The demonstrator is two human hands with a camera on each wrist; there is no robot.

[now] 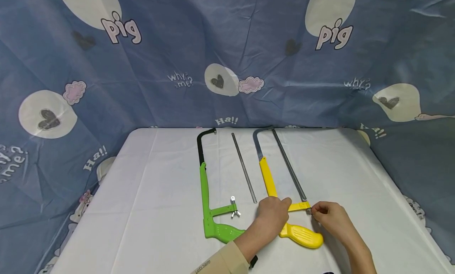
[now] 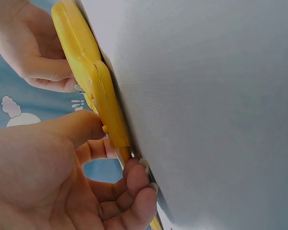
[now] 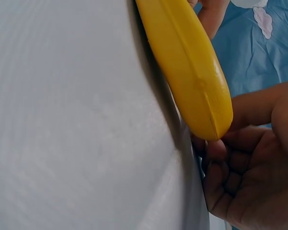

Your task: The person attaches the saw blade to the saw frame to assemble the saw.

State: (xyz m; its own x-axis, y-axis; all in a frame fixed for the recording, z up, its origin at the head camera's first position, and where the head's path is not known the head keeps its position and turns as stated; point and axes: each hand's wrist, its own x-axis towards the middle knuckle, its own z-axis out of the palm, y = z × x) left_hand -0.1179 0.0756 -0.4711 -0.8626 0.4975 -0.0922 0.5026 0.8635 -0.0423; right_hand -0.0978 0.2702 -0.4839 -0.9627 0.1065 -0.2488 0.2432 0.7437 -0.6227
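Observation:
A yellow-handled hacksaw [image 1: 305, 236] lies on the white-covered table, its grey blade [image 1: 289, 167] running along the right side of the frame. My left hand [image 1: 271, 216] grips the yellow frame where the short arm joins it, thumb and fingers round it in the left wrist view. At the tip of that arm, my right hand [image 1: 332, 216] pinches the small metal wing nut [image 1: 308, 211] between thumb and forefinger. In the right wrist view the yellow handle [image 3: 192, 72] covers the fingertips of this hand.
Left of it lies a green hacksaw [image 1: 205, 187] with no blade fitted, a wing nut [image 1: 235, 214] on its arm. A loose grey blade [image 1: 245, 169] lies between the two saws. Behind the table [image 1: 160, 187] hangs a blue printed cloth [image 1: 160, 56].

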